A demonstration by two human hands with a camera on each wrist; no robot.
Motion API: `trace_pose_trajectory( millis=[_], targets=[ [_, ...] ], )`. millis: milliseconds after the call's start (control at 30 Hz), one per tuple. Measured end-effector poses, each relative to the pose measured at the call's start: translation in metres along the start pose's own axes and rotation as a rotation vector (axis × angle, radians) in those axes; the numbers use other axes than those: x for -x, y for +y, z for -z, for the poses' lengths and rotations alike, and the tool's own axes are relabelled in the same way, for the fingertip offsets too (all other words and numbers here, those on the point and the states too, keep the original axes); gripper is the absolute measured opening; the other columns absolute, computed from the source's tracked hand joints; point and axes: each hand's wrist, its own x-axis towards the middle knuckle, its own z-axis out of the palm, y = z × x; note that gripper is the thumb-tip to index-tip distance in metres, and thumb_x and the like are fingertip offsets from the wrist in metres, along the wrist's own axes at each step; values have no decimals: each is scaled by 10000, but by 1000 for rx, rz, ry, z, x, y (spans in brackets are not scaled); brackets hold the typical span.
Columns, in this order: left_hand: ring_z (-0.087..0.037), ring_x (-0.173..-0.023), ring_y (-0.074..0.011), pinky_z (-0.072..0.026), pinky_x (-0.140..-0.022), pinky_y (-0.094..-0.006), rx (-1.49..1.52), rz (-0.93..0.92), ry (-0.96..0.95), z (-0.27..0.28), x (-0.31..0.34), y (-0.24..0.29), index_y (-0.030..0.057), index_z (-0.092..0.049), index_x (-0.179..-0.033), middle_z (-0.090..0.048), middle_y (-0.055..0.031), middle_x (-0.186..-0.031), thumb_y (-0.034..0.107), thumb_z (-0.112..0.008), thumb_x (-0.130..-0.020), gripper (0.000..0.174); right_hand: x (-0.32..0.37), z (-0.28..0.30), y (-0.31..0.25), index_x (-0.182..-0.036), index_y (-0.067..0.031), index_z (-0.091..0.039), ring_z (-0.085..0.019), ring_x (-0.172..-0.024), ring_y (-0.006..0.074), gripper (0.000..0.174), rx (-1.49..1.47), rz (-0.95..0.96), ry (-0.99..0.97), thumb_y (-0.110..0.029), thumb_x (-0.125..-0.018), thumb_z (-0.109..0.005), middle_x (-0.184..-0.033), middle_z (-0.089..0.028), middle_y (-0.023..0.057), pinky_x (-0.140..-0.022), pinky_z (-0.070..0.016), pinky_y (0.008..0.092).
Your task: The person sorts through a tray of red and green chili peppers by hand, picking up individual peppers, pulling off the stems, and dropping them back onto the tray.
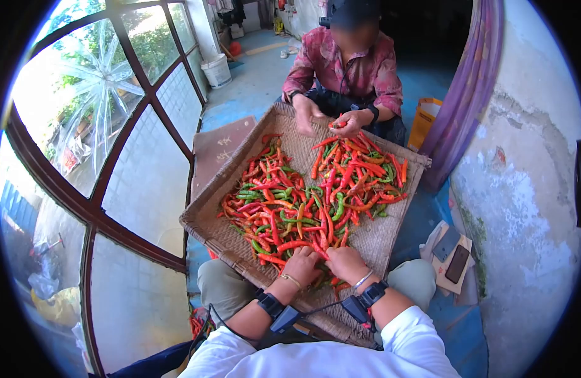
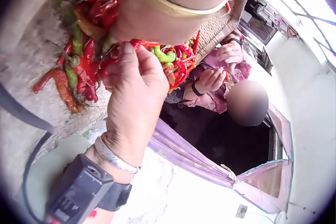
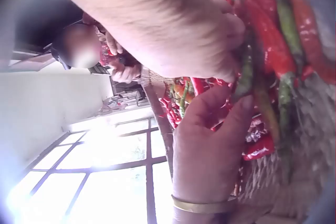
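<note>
Red and green chillies point(image 1: 290, 196) lie heaped in a shallow woven tray point(image 1: 380, 242). At the near edge of the heap, the 2 hands meet side by side: the left hand point(image 1: 302, 267) pinches a green chilli point(image 3: 245, 75), and the right hand point(image 1: 346, 264) grips a red chilli point(image 2: 107, 68) between thumb and fingers. Opposite, another person point(image 1: 347, 68) handles chillies above the far side.

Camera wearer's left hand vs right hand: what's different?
Held: the left hand pinches a green chilli; the right hand pinches a red chilli.
Jewellery: the left hand wears a gold-toned bangle, the right hand a silver-toned bangle.
Shared: both are at the near side of the chilli heap on the woven tray.
</note>
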Motion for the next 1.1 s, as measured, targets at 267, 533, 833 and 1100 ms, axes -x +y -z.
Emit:
trace_pose_trajectory(
  millis=[267, 533, 833, 1100],
  targets=[
    [-530, -841, -297, -446, -723, -369, 367, -129, 310, 5, -2, 2, 43, -517, -1036, -551, -133, -870, 175, -617, -712, 365, -3, 14, 5, -842, -28, -601, -607, -597, 240, 197, -450, 64, 125, -195, -737, -595, -635, -604, 110, -547, -476, 367],
    [-533, -668, -324, -428, -584, -382, 468, -52, 242, 4, -3, 1, 33, -530, -789, -522, -147, -703, 201, -627, -738, 200, -3, 35, 15, -873, -20, -578, -515, -506, 68, 135, -1750, -239, -6, -144, -834, -544, -648, -566, 25, -468, -432, 178],
    [-598, -694, -285, -476, -607, -394, 288, 115, 38, 1, -6, -4, 74, -568, -910, -610, -112, -730, 254, -575, -755, 237, 9, 89, 65, -797, -38, -582, -497, -495, 65, 110, -1322, -316, 31, -136, -807, -533, -635, -555, 7, -440, -403, 184],
    [-597, -704, -279, -471, -602, -393, 203, 92, -73, 1, -2, -1, 99, -584, -894, -608, -101, -726, 254, -582, -741, 217, -28, 93, 48, -1190, -5, -438, -558, -682, 112, 433, -1783, -239, 540, -172, -809, -557, -785, -573, 50, -572, -446, 210]
  ],
)
